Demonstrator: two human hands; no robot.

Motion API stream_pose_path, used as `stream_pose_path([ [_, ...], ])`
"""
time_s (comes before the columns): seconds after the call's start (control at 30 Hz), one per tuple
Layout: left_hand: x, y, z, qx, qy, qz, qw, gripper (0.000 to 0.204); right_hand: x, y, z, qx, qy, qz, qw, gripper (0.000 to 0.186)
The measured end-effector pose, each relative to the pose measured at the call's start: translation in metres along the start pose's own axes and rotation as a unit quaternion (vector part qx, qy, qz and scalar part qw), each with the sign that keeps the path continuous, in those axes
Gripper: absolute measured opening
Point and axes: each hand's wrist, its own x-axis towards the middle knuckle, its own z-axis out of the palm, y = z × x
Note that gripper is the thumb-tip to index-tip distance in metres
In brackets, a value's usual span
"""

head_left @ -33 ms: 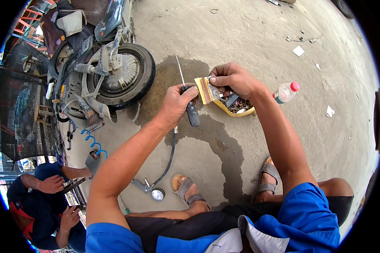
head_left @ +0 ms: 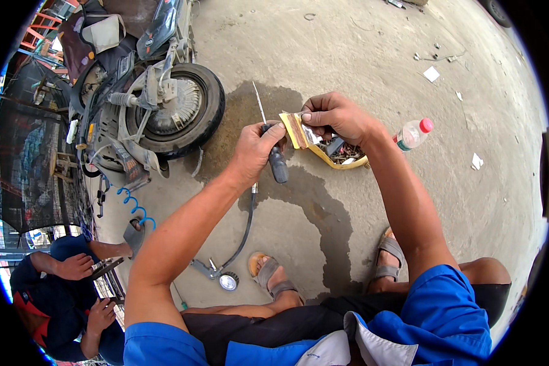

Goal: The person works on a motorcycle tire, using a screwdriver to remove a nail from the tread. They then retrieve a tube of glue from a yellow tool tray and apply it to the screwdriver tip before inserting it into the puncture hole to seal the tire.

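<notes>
My left hand [head_left: 253, 149] is closed around the black handle of a thin-shafted tool [head_left: 278, 166] that looks like a tire plug needle. Its metal shaft points up and away. The thumb of the same hand also pinches the left edge of a small sheet of brown tire plug strips [head_left: 296, 129] with yellow edges. At the sheet's right side, my right hand [head_left: 337, 116] grips the sheet and its clear wrapping between thumb and fingers. Below that hand sits a yellow tub [head_left: 343, 166] of small metal parts, partly hidden by it.
A scooter wheel [head_left: 175, 107] lies to the left. Nearer me is a tire gauge [head_left: 228, 280] with a black hose. A bottle with a pink cap [head_left: 416, 133] lies at the right. Another person's hand [head_left: 75, 266] shows at lower left. Wet concrete [head_left: 326, 210] runs beneath my hands.
The strip sheet and the tool's tip have shifted very slightly left. Both hands keep their grip.
</notes>
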Motion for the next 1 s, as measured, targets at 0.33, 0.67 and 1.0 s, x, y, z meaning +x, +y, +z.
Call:
stream_pose_path([
  [0.33, -0.002, 0.005, 0.002, -0.019, 0.025, -0.005, 1.000, 0.018, 0.003, 0.004, 0.004, -0.018, 0.019, -0.003, 1.000, 0.016],
  [0.67, -0.002, 0.003, -0.004, 0.102, 0.118, 0.057, 0.986, 0.015, 0.008, 0.002, 0.037, -0.240, 0.140, -0.131, 0.952, 0.029],
  [1.0, -0.005, 0.006, 0.003, 0.182, 0.116, 0.119, 0.969, 0.012, 0.008, 0.005, 0.044, -0.163, 0.104, -0.124, 0.973, 0.020],
])
